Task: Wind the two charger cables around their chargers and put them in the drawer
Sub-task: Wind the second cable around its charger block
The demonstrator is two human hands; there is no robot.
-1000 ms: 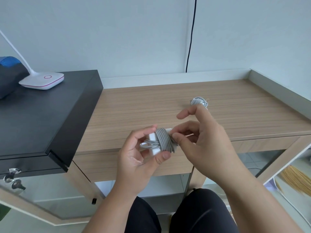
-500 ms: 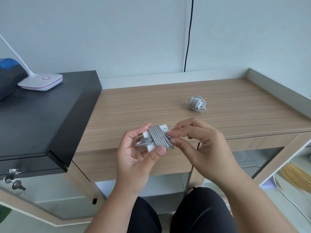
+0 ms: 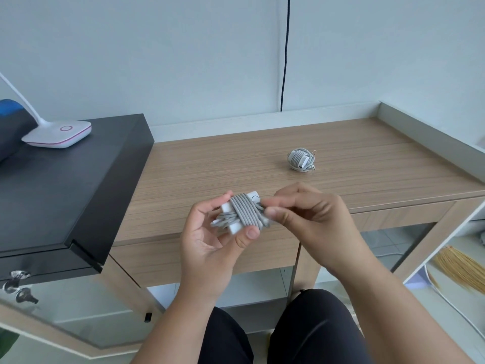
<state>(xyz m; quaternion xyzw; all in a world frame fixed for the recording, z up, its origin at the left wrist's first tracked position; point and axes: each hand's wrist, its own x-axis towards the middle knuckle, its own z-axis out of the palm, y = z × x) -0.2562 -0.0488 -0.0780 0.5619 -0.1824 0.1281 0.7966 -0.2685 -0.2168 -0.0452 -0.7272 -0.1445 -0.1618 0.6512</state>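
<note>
Charger (image 3: 242, 214), frame centre, held by left hand (image 3: 210, 240); right hand (image 3: 309, 216) pinches cable end (image 3: 262, 206). Tuck it under snugly.

Readable text: none that I can make out anywhere.
Charger (image 3: 237, 215) in my hands: a thin dark curved mark on its white end at about 1 o'clock, too small to read as a letter or a number.
Second charger (image 3: 301, 159) on the desk (image 3: 367, 164), at 1 o'clock from my hands: no print that I can tell.
Lamp base (image 3: 58, 132) at 10 o'clock: a pink ring, a sign and not lettering.
</note>
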